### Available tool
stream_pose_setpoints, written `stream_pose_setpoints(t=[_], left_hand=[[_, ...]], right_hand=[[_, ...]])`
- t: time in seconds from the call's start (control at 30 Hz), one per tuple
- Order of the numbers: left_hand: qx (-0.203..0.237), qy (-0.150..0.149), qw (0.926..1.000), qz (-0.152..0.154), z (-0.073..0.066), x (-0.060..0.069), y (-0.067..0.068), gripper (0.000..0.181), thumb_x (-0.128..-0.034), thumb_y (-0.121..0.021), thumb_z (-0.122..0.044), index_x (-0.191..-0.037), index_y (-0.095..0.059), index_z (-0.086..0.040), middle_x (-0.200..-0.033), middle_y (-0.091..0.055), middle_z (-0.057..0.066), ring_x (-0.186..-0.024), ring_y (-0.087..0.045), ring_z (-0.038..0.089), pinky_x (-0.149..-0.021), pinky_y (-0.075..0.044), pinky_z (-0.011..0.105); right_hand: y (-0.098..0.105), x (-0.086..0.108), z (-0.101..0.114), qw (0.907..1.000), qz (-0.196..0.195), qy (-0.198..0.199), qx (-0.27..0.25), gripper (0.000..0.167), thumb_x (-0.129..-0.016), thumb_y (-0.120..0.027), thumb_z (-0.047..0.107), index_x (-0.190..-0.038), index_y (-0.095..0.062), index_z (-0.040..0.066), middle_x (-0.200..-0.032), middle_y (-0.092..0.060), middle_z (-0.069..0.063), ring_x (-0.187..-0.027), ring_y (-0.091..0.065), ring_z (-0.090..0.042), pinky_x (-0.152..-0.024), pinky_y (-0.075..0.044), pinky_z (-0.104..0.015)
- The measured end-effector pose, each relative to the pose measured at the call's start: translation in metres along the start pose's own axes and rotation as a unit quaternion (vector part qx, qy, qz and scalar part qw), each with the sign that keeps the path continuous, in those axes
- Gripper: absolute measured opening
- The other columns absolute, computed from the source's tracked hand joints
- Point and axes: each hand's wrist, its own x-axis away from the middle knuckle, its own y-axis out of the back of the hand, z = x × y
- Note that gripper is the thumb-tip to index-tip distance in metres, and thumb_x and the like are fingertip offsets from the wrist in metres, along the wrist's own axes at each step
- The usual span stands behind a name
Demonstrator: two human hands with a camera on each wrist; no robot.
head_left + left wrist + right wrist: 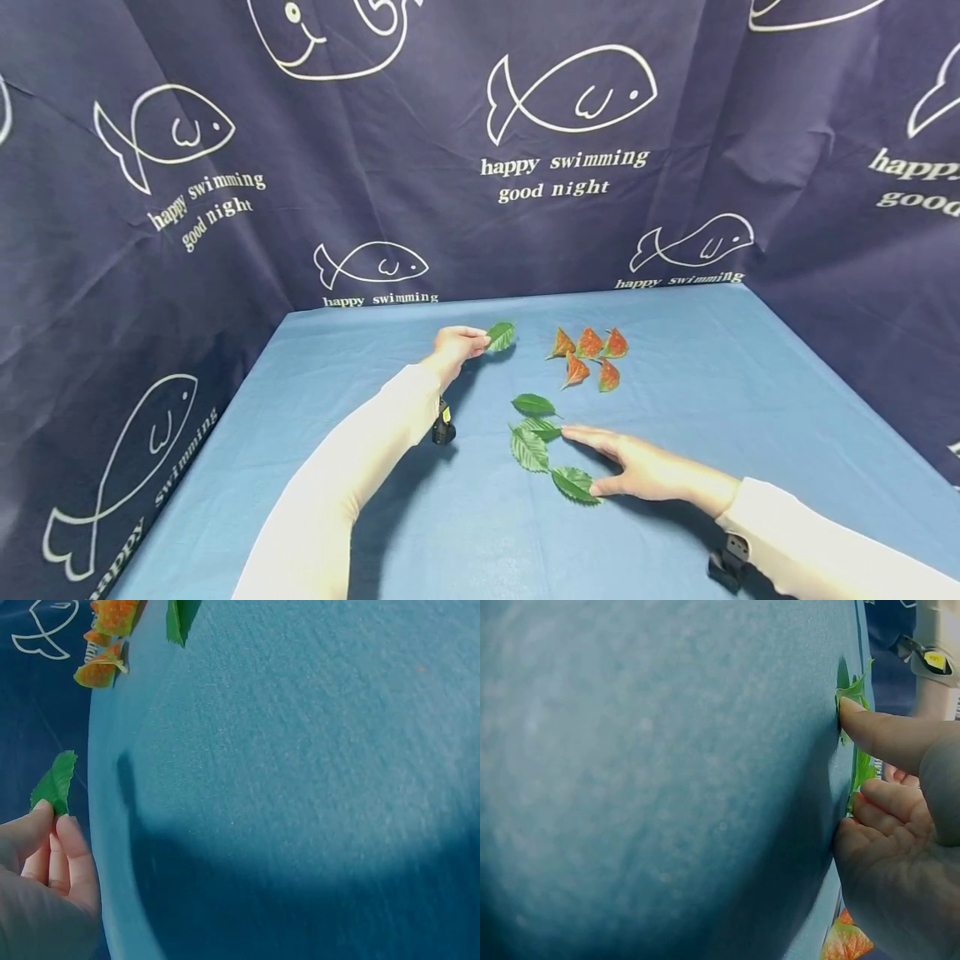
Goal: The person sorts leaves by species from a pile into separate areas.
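Above a blue cloth (465, 542), your left hand (454, 346) pinches a toothed green leaf (502, 336), upper center; your spread right hand (645, 469) touches a lower-center leaf (573, 483). Arranging seems underway; placement likely calls for gentle release.

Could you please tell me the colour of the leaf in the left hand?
Green; the leaf shows best in the left wrist view.

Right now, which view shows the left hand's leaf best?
Left wrist: the leaf is largest there, its pinch by the left hand close up. Head shows it smaller, from above; in right wrist I can't make it out.
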Motion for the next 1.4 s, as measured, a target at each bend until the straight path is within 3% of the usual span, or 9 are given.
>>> stream_pose_setpoints(t=[0.23,0.5,0.7,0.93,1.03,1.27,1.4], left_hand=[[0.011,0.011,0.9997,-0.017,0.001,-0.003,-0.012,0.02,-0.0791,-0.071,0.011,-0.099,-0.071,0.011,-0.091,-0.074,0.017,-0.065,-0.064,0.009,-0.076,-0.062,0.028],[-0.003,0.024,0.9995,-0.02,0.009,-0.01,-0.019,0.019,-0.0788,-0.072,0.011,-0.097,-0.071,0.011,-0.095,-0.074,0.019,-0.063,-0.064,0.009,-0.068,-0.061,0.023],[-0.055,0.055,0.9968,-0.021,0.012,-0.022,-0.018,0.02,-0.0775,-0.072,0.012,-0.097,-0.072,0.01,-0.101,-0.072,0.022,-0.055,-0.061,0.009,-0.067,-0.061,0.024],[-0.12,0.052,0.9908,-0.036,0.007,-0.023,-0.02,0.018,-0.076,-0.076,0.008,-0.094,-0.074,0.007,-0.099,-0.073,0.019,-0.058,-0.068,0.012,-0.066,-0.061,0.024],[-0.132,0.057,0.9887,-0.043,0.005,-0.024,-0.02,0.018,-0.0763,-0.076,0.006,-0.094,-0.074,0.006,-0.1,-0.073,0.019,-0.062,-0.07,0.014,-0.066,-0.061,0.024],[-0.146,0.078,0.9844,-0.062,0.005,-0.029,-0.019,0.018,-0.0756,-0.077,0.005,-0.094,-0.075,0.005,-0.099,-0.073,0.018,-0.051,-0.063,0.009,-0.061,-0.061,0.023],[-0.162,0.087,0.9804,-0.071,0.002,-0.03,-0.017,0.021,-0.0748,-0.08,0.002,-0.095,-0.075,0.003,-0.097,-0.074,0.017,-0.052,-0.066,0.012,-0.062,-0.061,0.024]], right_hand=[[0.003,0.001,0.001,0.9999,-0.007,0.014,0.007,0.076,-0.085,-0.072,0.036,-0.15,-0.037,0.016,-0.155,-0.035,-0.014,-0.139,-0.035,-0.04,-0.109,-0.038,-0.054],[0.0,0.001,0.001,0.9999,-0.005,0.011,0.003,0.077,-0.085,-0.073,0.034,-0.15,-0.037,0.015,-0.155,-0.034,-0.015,-0.14,-0.034,-0.04,-0.11,-0.036,-0.055],[0.0,0.001,0.002,1.0,0.0,0.005,-0.005,0.077,-0.085,-0.073,0.034,-0.15,-0.037,0.016,-0.156,-0.034,-0.013,-0.14,-0.035,-0.039,-0.111,-0.039,-0.051],[0.001,0.002,0.002,1.0,-0.003,0.007,-0.001,0.076,-0.085,-0.073,0.034,-0.15,-0.036,0.016,-0.155,-0.034,-0.013,-0.14,-0.035,-0.039,-0.11,-0.039,-0.05],[0.001,0.002,0.002,0.9999,-0.006,0.008,0.006,0.076,-0.086,-0.073,0.034,-0.15,-0.037,0.016,-0.155,-0.035,-0.012,-0.14,-0.035,-0.038,-0.109,-0.039,-0.052],[-0.001,0.002,0.003,0.9999,-0.005,0.006,0.012,0.075,-0.086,-0.073,0.033,-0.15,-0.037,0.015,-0.155,-0.035,-0.012,-0.14,-0.034,-0.038,-0.109,-0.036,-0.056],[0.0,0.002,0.003,0.9999,-0.006,0.005,0.011,0.075,-0.086,-0.073,0.031,-0.15,-0.037,0.015,-0.155,-0.035,-0.012,-0.141,-0.033,-0.038,-0.11,-0.035,-0.057]])
